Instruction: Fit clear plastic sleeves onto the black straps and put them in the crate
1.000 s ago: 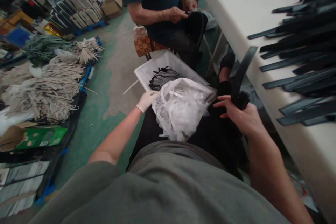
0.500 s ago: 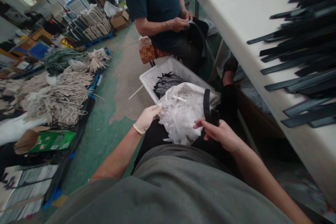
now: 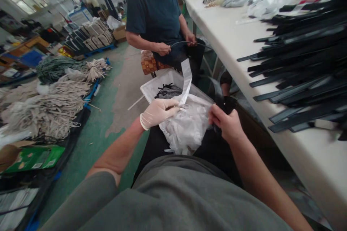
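My left hand (image 3: 157, 113), in a pale glove, pinches a white plastic strip (image 3: 186, 83) that stands up from the fingers and bends near its top. My bare right hand (image 3: 226, 121) is closed on a dark strap (image 3: 220, 95), which is blurred by motion. Between the hands, on my lap, lies a bag (image 3: 187, 130) heaped with whitish translucent strips. Just beyond it stands a white bin (image 3: 148, 88) holding a bundle of black and grey straps (image 3: 168, 91).
A white table (image 3: 214, 30) on the right bears many black straps (image 3: 303, 54) and plastic bags. Opposite me a seated person (image 3: 154, 14) holds a thin strip in both hands. Cord bundles (image 3: 56, 104) lie on pallets at left, beside an open green carton (image 3: 35, 157).
My left hand now holds up a white strip. The strap in my right hand has swung and blurred. The view has tilted up, and the other person's hands have moved apart along their strip.
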Tool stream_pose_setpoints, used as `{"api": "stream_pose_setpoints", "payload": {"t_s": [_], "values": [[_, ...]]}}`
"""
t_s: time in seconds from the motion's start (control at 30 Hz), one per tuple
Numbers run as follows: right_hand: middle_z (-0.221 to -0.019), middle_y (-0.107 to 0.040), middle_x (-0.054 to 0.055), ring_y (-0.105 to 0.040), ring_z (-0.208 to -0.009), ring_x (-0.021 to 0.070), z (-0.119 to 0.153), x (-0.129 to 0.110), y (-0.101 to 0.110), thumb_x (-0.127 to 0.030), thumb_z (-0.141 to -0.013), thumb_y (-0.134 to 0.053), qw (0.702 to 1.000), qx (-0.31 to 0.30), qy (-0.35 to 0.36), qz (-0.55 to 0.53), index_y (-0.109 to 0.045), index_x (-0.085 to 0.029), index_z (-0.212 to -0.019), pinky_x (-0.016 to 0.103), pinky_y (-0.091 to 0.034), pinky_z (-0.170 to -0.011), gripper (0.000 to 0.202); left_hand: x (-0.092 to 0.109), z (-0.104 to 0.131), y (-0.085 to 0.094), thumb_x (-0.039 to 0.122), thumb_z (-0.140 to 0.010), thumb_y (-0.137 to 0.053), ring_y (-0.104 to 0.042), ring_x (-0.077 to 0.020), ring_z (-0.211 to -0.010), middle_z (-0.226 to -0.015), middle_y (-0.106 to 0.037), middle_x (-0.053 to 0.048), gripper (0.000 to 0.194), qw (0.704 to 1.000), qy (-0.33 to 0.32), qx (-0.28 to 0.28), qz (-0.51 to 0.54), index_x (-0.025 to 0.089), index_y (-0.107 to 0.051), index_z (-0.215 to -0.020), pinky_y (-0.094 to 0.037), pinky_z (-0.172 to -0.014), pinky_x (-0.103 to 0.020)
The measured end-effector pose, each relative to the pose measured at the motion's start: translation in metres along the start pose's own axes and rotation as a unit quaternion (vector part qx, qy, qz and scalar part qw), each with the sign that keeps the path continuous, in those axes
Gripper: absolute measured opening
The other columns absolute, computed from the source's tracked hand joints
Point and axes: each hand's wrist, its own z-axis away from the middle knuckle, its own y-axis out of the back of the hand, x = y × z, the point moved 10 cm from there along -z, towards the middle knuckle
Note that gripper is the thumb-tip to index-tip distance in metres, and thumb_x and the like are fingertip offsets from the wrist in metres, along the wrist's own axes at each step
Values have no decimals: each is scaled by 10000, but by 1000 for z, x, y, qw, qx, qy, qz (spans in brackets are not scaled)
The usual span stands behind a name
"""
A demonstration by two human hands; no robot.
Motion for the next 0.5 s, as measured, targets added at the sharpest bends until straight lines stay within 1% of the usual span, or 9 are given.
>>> {"api": "stream_pose_setpoints", "payload": {"t_s": [0.03,0.07,0.1,0.2,0.27,0.33,0.37,0.43,0.5], "values": [[-499,-500,-26,-423,-413,78,0,-5,7,-469,-775,-672,1000,18,14,9,-615,-178,-621,229,-399,-406,334,6,-3,2,274,-864,-569,-559,-98,-634,-713,-670,20,226,1000,-12,-6,-9,176,-741,-973,-412,-629,-210],[-502,-503,-24,-425,-421,83,0,-10,7,-463,-781,-667,999,14,24,21,-650,-175,-654,237,-418,-423,315,13,-7,2,270,-861,-573,-571,-100,-652,-741,-684,16,228,1000,-25,-10,-15,176,-740,-984,-416,-638,-210],[-505,-509,-26,-430,-428,87,1,-13,2,-455,-781,-668,999,-8,30,36,-697,-173,-730,245,-438,-441,288,19,-10,2,267,-858,-575,-585,-104,-678,-777,-698,12,231,999,-38,-13,-16,175,-739,-993,-420,-650,-209],[-576,-597,-12,-488,-483,105,7,-8,-37,-444,-750,-699,989,-133,13,64,-749,-181,-958,258,-495,-488,339,34,-23,2,272,-860,-567,-598,-109,-715,-831,-713,4,246,998,-62,-6,-2,168,-734,-1007,-423,-665,-207],[-712,-686,23,-537,-538,117,15,4,-61,-454,-700,-740,980,-190,-17,63,-749,-172,-977,255,-513,-493,395,36,-32,3,266,-863,-553,-588,-108,-703,-805,-703,7,250,998,-63,10,1,164,-734,-1002,-417,-665,-207],[-842,-730,65,-584,-596,135,22,19,-77,-466,-668,-764,973,-220,-49,60,-749,-150,-942,248,-514,-486,418,30,-43,5,234,-861,-529,-579,-107,-693,-768,-687,15,250,998,-56,29,4,164,-734,-986,-413,-676,-207],[-857,-737,78,-599,-614,143,25,26,-82,-472,-670,-763,970,-228,-62,60,-751,-140,-900,240,-508,-478,404,24,-50,5,216,-857,-519,-576,-107,-691,-754,-679,19,250,998,-49,40,10,165,-733,-976,-410,-685,-207],[-821,-741,88,-621,-641,156,32,37,-90,-475,-703,-737,964,-246,-79,63,-752,-133,-821,231,-500,-473,363,4,-63,5,207,-842,-529,-570,-108,-680,-720,-661,25,232,997,-28,64,36,164,-730,-951,-408,-696,-208],[-774,-740,86,-634,-651,164,38,43,-93,-465,-733,-712,960,-259,-92,63,-753,-139,-779,228,-498,-472,331,-25,-74,2,248,-824,-578,-556,-107,-638,-655,-626,29,194,991,8,97,93,160,-718,-926,-406,-678,-212]]}}
